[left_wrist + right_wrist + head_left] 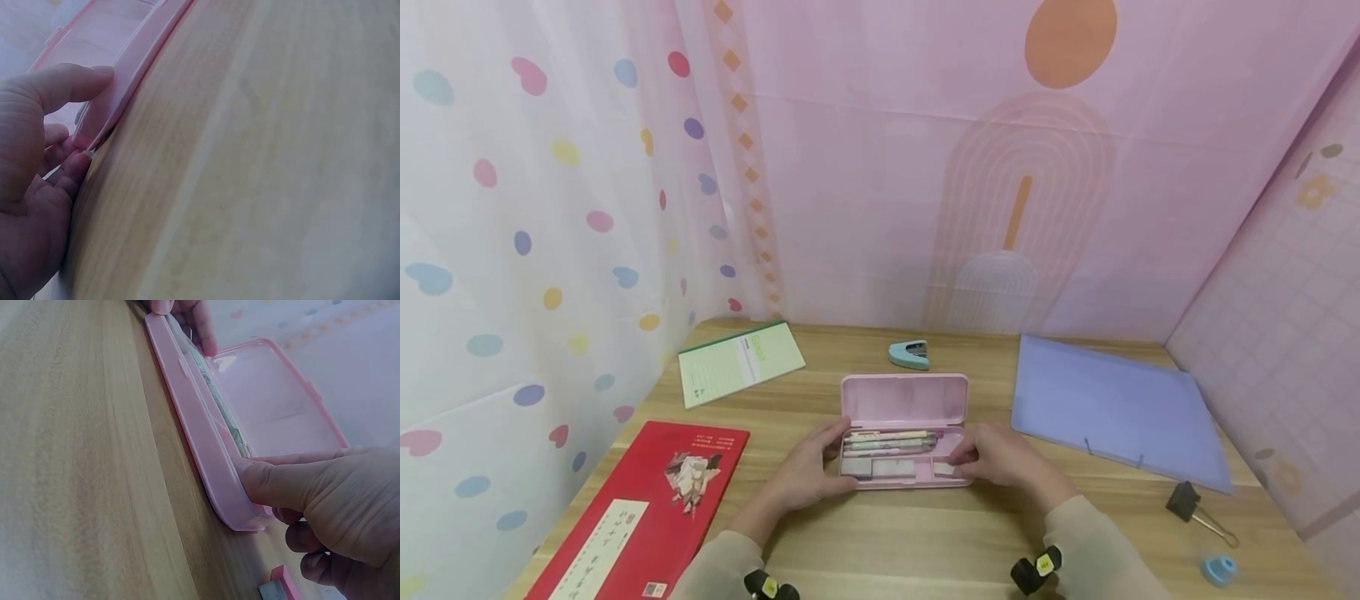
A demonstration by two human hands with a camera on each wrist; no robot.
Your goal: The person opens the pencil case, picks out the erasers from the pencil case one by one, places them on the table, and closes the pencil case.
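Head view: left hand (805, 472), fingers gripping pink case (904, 400); right hand (1002, 457) bent into it, hold unclear.

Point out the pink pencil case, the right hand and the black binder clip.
Pink pencil case (904, 402): head view, inside of its raised lid.
Right hand (1002, 455): head view, back of the hand.
Black binder clip (1183, 501): head view, its black body.

Mid-desk (895, 542) sits the case (952, 437), lid (904, 400) upright at its back, pens (889, 443) behind the blocks (893, 468) inside, the left hand (808, 467) and right hand (1003, 454) at their own ends. The stapler (908, 355) lies behind. Left is the book (647, 508), the pad (741, 364) beyond it; right, the folder (1112, 408), with the clip (1186, 502) before it.
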